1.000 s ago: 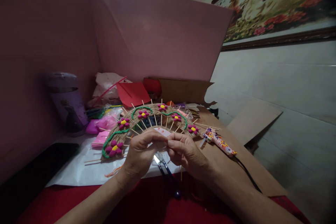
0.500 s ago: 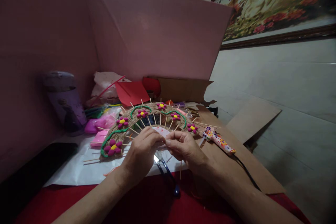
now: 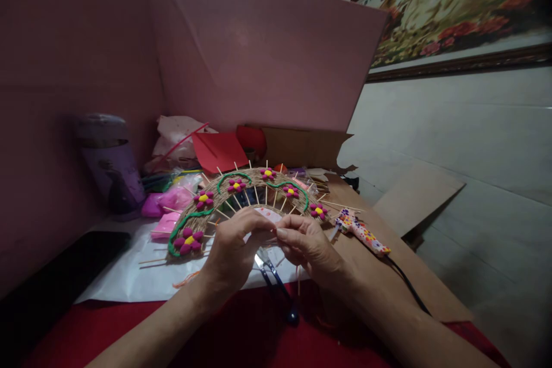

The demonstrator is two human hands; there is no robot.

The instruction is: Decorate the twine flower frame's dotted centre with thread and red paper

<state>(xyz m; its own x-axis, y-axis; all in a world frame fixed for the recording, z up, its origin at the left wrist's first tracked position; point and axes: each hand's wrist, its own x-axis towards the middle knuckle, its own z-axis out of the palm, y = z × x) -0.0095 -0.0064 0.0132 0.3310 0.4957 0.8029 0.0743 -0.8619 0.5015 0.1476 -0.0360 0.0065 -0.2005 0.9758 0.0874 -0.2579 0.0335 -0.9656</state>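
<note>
My left hand (image 3: 235, 244) and my right hand (image 3: 306, 244) meet fingertip to fingertip, both closed in a pinch. Whatever lies between the fingers is too small or hidden to make out. Behind them stands an arched piece of woven twine on thin sticks (image 3: 224, 198), decorated with purple flowers with yellow centres and green curling strips. Its lower middle is covered by my hands. Just below the hands, scissors with dark blue handles (image 3: 278, 284) lie across the white sheet and red cloth.
A flower-patterned glue gun (image 3: 362, 234) with a black cord rests on cardboard (image 3: 416, 276) at the right. At the left are a purple tumbler (image 3: 110, 167), pink bags (image 3: 176, 198) and a dark flat object (image 3: 73, 267). Red paper (image 3: 219, 151) leans behind the arch.
The whole view has shifted slightly, so things appear a little further right. Both hands keep their pinch together, with only small finger movement.
</note>
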